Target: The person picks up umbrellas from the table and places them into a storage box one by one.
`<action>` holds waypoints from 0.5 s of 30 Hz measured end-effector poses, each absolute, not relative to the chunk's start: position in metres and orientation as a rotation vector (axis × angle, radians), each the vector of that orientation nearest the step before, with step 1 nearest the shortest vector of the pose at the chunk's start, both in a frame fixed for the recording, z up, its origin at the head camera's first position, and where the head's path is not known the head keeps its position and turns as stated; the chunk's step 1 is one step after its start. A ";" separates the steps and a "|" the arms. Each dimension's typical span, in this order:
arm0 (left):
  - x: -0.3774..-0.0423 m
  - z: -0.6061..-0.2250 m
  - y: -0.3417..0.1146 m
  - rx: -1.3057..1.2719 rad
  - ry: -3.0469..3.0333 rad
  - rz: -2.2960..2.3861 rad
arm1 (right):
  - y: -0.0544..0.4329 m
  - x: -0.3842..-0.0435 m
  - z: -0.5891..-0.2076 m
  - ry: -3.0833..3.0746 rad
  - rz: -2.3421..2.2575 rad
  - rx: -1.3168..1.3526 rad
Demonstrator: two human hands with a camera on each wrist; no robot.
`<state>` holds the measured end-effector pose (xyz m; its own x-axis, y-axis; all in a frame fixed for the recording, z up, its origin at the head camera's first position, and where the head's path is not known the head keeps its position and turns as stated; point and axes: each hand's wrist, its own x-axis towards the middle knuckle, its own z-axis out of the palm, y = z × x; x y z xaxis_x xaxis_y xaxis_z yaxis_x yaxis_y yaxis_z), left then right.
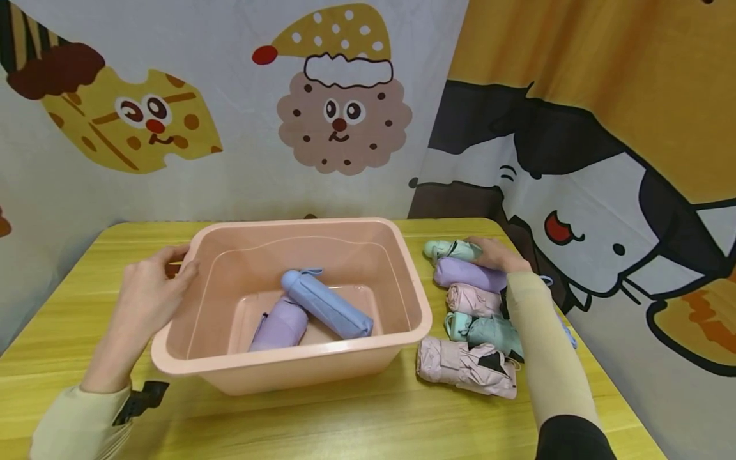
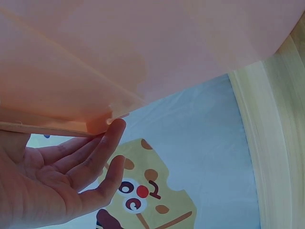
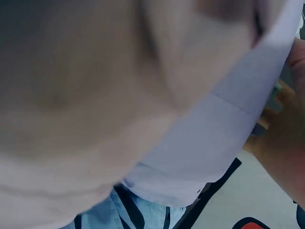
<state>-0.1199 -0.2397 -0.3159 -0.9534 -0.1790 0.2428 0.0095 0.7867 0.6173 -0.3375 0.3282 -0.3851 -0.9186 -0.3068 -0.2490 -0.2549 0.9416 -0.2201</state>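
Note:
A pink plastic tub (image 1: 287, 365) stands before me, and my left hand (image 1: 151, 289) grips its left rim. In the left wrist view that hand (image 2: 71, 176) has its fingers below the rim; the thumb is hidden. Inside the tub, a blue folded umbrella (image 1: 330, 305) leans across a purple folded umbrella (image 1: 280, 324). To the right, my right hand (image 1: 499, 254) holds the right end of a mint green folded umbrella (image 1: 447, 250), the farthest of a row. The right wrist view shows this hand (image 3: 281, 129) at its edge, mostly cut off.
Nearer me in the row lie a lilac umbrella (image 1: 467, 275), a pink one (image 1: 470, 299), a teal one (image 1: 493, 335) and a pale pink one (image 1: 462, 367). My right forearm (image 1: 549, 351) crosses over their right ends. A cartoon curtain (image 1: 230, 191) hangs behind the wooden table (image 1: 276, 428).

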 end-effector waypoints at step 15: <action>-0.121 -0.316 -0.241 0.134 -2.683 -0.913 | 0.331 -0.342 -0.392 2.923 -0.271 -0.601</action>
<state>-0.1206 -0.2408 -0.3158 -0.9496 -0.1836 0.2540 0.0095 0.7932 0.6089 -0.3416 0.3313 -0.3925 -0.9093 -0.4026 -0.1050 -0.3764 0.9036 -0.2047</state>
